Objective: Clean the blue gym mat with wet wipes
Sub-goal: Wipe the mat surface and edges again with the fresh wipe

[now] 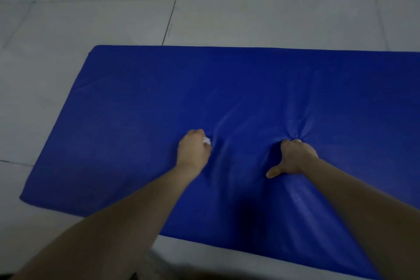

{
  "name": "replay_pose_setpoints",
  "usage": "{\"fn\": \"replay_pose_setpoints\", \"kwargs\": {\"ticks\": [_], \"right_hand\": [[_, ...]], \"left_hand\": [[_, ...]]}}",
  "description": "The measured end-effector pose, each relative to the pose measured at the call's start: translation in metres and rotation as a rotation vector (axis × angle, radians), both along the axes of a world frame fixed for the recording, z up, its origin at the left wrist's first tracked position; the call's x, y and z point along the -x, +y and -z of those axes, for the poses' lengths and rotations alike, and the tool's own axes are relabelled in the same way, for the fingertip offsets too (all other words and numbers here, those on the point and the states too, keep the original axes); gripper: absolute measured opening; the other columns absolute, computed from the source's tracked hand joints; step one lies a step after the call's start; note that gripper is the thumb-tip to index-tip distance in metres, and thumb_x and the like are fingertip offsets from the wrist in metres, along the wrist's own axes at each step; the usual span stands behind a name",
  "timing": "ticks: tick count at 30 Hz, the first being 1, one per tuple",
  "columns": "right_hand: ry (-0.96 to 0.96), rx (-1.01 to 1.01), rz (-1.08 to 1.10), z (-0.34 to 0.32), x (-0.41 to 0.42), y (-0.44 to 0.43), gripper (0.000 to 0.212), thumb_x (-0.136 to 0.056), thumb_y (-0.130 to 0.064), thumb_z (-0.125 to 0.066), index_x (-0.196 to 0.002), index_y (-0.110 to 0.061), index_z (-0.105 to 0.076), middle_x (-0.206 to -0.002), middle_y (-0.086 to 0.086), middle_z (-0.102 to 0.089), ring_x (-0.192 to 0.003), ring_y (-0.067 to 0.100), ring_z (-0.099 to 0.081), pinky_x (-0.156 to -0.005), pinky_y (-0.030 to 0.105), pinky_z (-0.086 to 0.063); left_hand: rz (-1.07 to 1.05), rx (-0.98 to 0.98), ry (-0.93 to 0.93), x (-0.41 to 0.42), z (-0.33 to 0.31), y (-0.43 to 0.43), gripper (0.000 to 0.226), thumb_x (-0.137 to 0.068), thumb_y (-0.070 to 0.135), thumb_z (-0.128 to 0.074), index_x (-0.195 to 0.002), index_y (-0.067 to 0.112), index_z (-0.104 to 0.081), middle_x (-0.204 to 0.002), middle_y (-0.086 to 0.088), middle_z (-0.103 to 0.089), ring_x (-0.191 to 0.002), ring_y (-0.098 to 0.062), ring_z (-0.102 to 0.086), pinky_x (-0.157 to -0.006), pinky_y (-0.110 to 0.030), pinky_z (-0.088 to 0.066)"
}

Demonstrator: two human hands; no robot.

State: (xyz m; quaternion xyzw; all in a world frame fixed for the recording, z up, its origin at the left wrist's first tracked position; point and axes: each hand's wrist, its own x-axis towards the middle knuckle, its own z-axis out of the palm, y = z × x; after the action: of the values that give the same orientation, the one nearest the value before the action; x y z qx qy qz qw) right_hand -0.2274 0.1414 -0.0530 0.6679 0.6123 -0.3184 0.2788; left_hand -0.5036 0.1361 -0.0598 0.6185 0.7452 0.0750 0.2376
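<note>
Two hands are on the mat [136, 109], a blue pad lying flat on the tiled floor [272, 18] and filling the view from 8 o'clock round to 3 o'clock. The left hand [193, 151], just toward 7 o'clock of centre, has its fingers curled round a balled white wipe [206, 141]. The wipe shows only at the hand's 1 o'clock edge, against the cover. The right hand [295, 159], toward 4 o'clock, has its thumb splayed out. Its fingertips are sunk into the cover where creases radiate; whether they pinch a fold or merely press cannot be told.

Assessment: wiping is under way at mid-mat. It is best done in long overlapping strokes with steady downward pressure, the wipe opened out to offer more face, and the bracing hand holding the cover taut.

Obstructions: slack ridges between the hands, likely to snag the wipe, and the right hand itself, resting on ground that will need wiping. Grey tiles with dark joints surround the mat at 12 and 9 o'clock.
</note>
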Motion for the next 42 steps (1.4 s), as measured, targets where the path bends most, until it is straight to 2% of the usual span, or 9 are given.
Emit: {"fn": "replay_pose_setpoints", "kwargs": {"ticks": [4,7,12,15,21,25,30,38,42], "right_hand": [[0.032,-0.016,0.001,0.001,-0.004,-0.001,0.116,-0.047,-0.08,-0.082,-0.133,-0.013,-0.043,-0.131,0.011,-0.047,-0.115,0.029,-0.056,-0.088,0.04,-0.053],[0.058,-0.043,-0.02,0.005,-0.01,-0.003,0.097,-0.059,-0.065,-0.085,-0.128,-0.011,-0.042,-0.127,0.013,-0.046,-0.111,0.031,-0.057,-0.089,0.039,-0.053],[0.089,0.018,-0.062,-0.001,-0.014,0.0,0.095,-0.046,-0.069,-0.087,-0.113,-0.019,-0.041,-0.116,0.007,-0.043,-0.097,0.023,-0.054,-0.079,0.034,-0.053],[0.087,0.025,-0.079,0.0,-0.013,0.0,0.112,-0.046,-0.074,-0.086,-0.13,-0.016,-0.04,-0.126,0.01,-0.043,-0.105,0.026,-0.054,-0.081,0.034,-0.052],[0.068,0.01,-0.067,0.0,-0.012,0.0,0.119,-0.049,-0.074,-0.085,-0.139,-0.013,-0.037,-0.134,0.013,-0.044,-0.115,0.029,-0.055,-0.092,0.039,-0.053],[0.06,0.006,-0.061,0.002,-0.012,-0.001,0.117,-0.048,-0.074,-0.086,-0.136,-0.013,-0.04,-0.131,0.011,-0.047,-0.114,0.028,-0.055,-0.089,0.037,-0.052],[0.054,-0.018,-0.061,0.005,-0.011,0.0,0.121,-0.045,-0.075,-0.086,-0.136,-0.012,-0.04,-0.131,0.013,-0.048,-0.114,0.029,-0.056,-0.091,0.038,-0.052],[0.033,-0.066,-0.084,0.009,-0.011,-0.001,0.108,-0.049,-0.068,-0.088,-0.129,-0.011,-0.043,-0.126,0.014,-0.051,-0.112,0.031,-0.057,-0.092,0.041,-0.053],[0.04,-0.056,-0.01,0.001,-0.008,-0.009,0.108,-0.054,-0.062,-0.09,-0.133,-0.01,-0.038,-0.133,0.016,-0.042,-0.117,0.035,-0.055,-0.092,0.043,-0.053]], "left_hand": [[0.061,0.019,-0.19,-0.086,0.004,-0.024,0.018,-0.092,0.018,-0.056,-0.077,0.008,-0.057,-0.089,-0.013,-0.062,-0.08,-0.033,-0.058,-0.071,-0.044,-0.046],[0.19,0.093,-0.311,-0.143,0.006,-0.047,0.015,-0.092,0.016,-0.058,-0.078,0.013,-0.063,-0.088,-0.002,-0.06,-0.079,-0.022,-0.057,-0.07,-0.035,-0.044],[0.521,0.054,-0.18,-0.128,0.003,-0.037,0.013,-0.097,0.015,-0.056,-0.084,0.015,-0.056,-0.092,-0.004,-0.054,-0.084,-0.022,-0.053,-0.078,-0.04,-0.047],[0.468,0.006,-0.089,-0.081,0.003,-0.027,0.011,-0.097,0.02,-0.057,-0.094,0.009,-0.059,-0.102,-0.008,-0.058,-0.094,-0.027,-0.055,-0.083,-0.042,-0.047],[0.478,0.024,0.083,0.039,-0.006,-0.01,0.017,-0.097,0.019,-0.059,-0.083,0.009,-0.055,-0.09,-0.002,-0.052,-0.086,-0.024,-0.052,-0.075,-0.038,-0.044],[0.045,-0.007,0.174,0.079,-0.002,-0.003,0.023,-0.095,0.014,-0.06,-0.075,0.01,-0.049,-0.087,-0.006,-0.057,-0.075,-0.025,-0.055,-0.061,-0.034,-0.041],[-0.053,-0.02,0.033,0.009,-0.002,-0.015,0.018,-0.094,0.014,-0.056,-0.077,0.011,-0.05,-0.09,-0.01,-0.061,-0.079,-0.028,-0.058,-0.071,-0.042,-0.05],[0.213,0.048,-0.305,-0.138,0.004,-0.058,0.016,-0.095,0.015,-0.056,-0.09,0.012,-0.071,-0.097,-0.006,-0.063,-0.087,-0.025,-0.061,-0.078,-0.038,-0.049],[0.4,-0.001,-0.178,-0.132,0.005,-0.054,0.016,-0.099,0.019,-0.053,-0.104,0.013,-0.067,-0.107,-0.006,-0.06,-0.096,-0.025,-0.057,-0.082,-0.037,-0.047]]}}
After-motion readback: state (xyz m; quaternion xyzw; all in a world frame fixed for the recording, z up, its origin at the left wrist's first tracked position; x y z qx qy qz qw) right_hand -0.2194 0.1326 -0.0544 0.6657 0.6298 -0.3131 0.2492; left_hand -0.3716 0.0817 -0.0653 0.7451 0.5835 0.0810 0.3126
